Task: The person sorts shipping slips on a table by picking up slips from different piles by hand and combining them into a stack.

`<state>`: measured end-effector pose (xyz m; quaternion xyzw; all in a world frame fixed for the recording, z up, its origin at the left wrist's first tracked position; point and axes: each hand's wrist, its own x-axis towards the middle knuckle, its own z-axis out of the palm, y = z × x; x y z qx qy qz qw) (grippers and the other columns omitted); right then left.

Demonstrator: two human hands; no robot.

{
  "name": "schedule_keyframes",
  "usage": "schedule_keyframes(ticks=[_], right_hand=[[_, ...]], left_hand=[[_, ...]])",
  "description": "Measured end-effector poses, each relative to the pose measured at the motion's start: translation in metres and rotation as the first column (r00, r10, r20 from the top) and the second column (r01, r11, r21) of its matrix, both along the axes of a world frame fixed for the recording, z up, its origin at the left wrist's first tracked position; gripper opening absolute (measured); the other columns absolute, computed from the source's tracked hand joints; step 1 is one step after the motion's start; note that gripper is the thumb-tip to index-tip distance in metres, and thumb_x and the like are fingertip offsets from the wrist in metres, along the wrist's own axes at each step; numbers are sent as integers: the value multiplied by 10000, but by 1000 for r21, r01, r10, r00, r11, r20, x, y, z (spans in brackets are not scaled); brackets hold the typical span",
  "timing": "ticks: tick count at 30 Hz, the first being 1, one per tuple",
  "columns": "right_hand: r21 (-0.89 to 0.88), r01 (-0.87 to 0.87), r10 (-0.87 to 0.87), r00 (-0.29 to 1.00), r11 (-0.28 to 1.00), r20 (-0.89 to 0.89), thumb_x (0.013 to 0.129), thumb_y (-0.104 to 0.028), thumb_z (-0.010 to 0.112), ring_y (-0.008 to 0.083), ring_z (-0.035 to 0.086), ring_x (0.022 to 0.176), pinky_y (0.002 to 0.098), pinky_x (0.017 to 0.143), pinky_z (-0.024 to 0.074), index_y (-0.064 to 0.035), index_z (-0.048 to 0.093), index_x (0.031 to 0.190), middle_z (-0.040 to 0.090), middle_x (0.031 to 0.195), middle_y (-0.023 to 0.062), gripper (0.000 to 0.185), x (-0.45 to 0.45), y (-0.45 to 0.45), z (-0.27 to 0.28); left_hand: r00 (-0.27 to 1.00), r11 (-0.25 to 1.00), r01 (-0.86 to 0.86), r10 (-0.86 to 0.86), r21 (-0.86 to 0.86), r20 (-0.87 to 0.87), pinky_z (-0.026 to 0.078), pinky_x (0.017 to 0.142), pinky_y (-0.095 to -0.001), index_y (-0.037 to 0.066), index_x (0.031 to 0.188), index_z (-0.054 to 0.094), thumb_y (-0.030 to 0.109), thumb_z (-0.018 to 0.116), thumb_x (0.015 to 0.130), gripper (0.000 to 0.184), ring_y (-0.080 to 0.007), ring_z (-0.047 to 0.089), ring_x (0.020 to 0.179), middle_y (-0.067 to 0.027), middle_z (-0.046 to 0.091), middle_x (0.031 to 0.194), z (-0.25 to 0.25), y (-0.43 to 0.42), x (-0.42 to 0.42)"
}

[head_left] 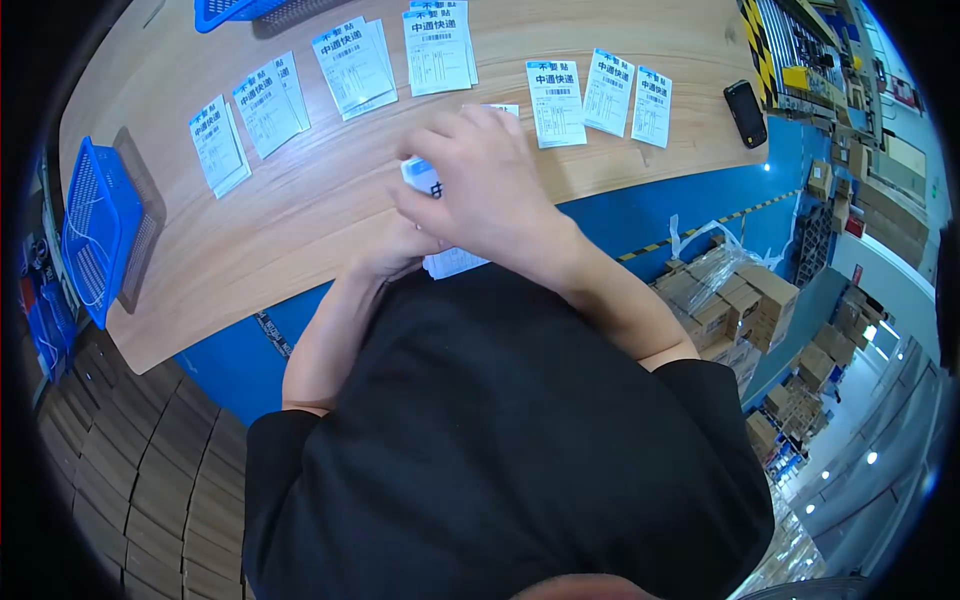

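Observation:
My left hand (408, 240) is close to my body, closed around a stack of shipping labels (455, 263) with blue headers and black print. My right hand (482, 172) arches over that stack and covers much of it. Its thumb and fingers are apart, and part of the top label shows between them; I see nothing gripped there. Just beyond the right fingers, the edge of another label (505, 107) peeks out on the table. Piles of labels fan out ahead, including one left pile (268, 108), a middle pile (355, 70) and a right label (556, 105).
The wooden table (250, 230) curves around me. A blue basket (102, 230) stands at its left edge, another blue basket (235, 10) at the back. A black handheld device (745, 113) lies at the right end. Cardboard boxes (735, 300) sit beyond the right edge.

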<state>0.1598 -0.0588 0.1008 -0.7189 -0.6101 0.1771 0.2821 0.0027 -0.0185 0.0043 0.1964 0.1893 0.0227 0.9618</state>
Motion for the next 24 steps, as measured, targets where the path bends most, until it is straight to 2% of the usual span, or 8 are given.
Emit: schedule_keyframes(ticks=[3,6,8,10,13,15,18,24], right_hand=[[-26,12,-9,995,1000,102,752,-288,702,291,578,905,409,805,449,-65,675,907,638,928,103,273,8,-3,2],[-67,-44,44,999,997,-2,785,-323,695,293,601,893,394,795,471,-63,676,941,647,950,106,304,7,-3,3],[-60,-97,92,992,993,-82,809,-347,690,290,617,903,382,805,482,-57,675,973,655,974,110,334,10,-2,0],[-133,91,-139,898,987,-418,847,-387,672,257,628,984,355,836,492,-30,650,1080,665,1025,138,427,37,-3,-10],[-75,509,-514,850,858,-112,847,-412,672,218,629,1015,333,848,491,-9,602,1183,663,1058,174,530,138,-18,-55],[-237,673,-673,734,701,94,786,-489,698,282,628,1022,365,854,494,-2,601,1184,654,1096,188,636,210,-52,-88],[-297,768,-653,640,568,406,715,-593,703,344,608,1077,405,908,480,33,567,1209,627,1155,225,808,266,-99,-118],[-382,798,-568,601,466,562,676,-617,717,377,582,1122,431,932,474,109,535,1192,587,1202,284,909,318,-138,-191]], left_hand=[[998,998,47,-45,45,-34,468,947,-341,51,1342,407,117,743,800,641,-168,525,1146,-61,520,1242,11,0,6],[991,935,40,8,352,-131,485,932,-360,37,1293,453,204,743,808,589,-181,554,1111,-78,552,1189,22,-4,10],[993,958,25,10,286,-119,494,927,-370,23,1293,450,216,729,814,587,-205,571,1101,-102,561,1194,18,-1,12],[997,996,82,-82,23,-13,516,918,-415,-30,1311,432,244,667,837,596,-292,617,1069,-186,574,1221,26,7,16],[994,993,-78,84,-92,71,517,929,-458,-61,1336,399,246,631,841,627,-341,613,1084,-228,556,1251,23,12,7],[981,981,-189,187,-47,-41,529,896,-518,-73,1313,404,305,682,770,718,-342,621,1051,-226,552,1228,15,19,-2],[956,953,-293,292,-82,-29,529,912,-502,-91,1332,369,260,561,841,634,-357,627,1043,-234,549,1238,9,29,-16],[912,921,-387,391,50,-125,537,892,-493,-96,1345,342,229,507,849,615,-365,627,1038,-247,544,1245,6,31,-21]])
